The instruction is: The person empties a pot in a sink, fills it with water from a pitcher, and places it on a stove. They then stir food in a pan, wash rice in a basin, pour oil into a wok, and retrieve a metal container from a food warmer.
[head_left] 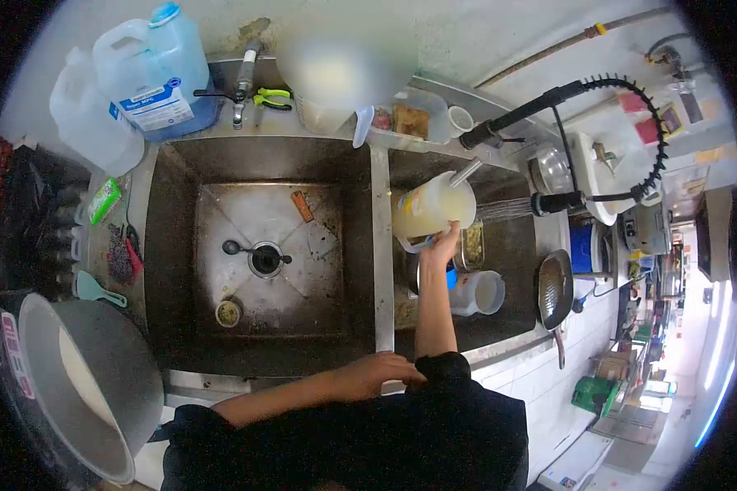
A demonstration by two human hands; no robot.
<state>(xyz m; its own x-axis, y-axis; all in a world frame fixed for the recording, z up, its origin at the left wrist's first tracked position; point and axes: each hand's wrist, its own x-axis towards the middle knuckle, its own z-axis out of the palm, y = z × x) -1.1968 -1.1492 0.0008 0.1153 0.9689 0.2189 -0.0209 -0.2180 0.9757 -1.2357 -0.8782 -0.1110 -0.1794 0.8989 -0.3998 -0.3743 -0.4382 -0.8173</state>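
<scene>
Standing left of the big basin, at its lower corner: grey pot. Above that, on the ledge just beside the basin, I've got a teal scoop, green packet and two jugs, one with a blue label. Inside the basin: small cup lower left, black utensil across the drain, brown piece upper right. Green-handled tool behind it, beside the tap.

My left hand is below the basin's right end, fingers together and a bit bent; nothing seen in it, can't tell how far it's closed. Right of the basin, over the second sink, my right hand grips the pale container, tilted, cloudy yellowish inside. Spray head to its right throws water toward it. White tub sits below the hand. Frying pan farthest right, on the sink's far edge.
</scene>
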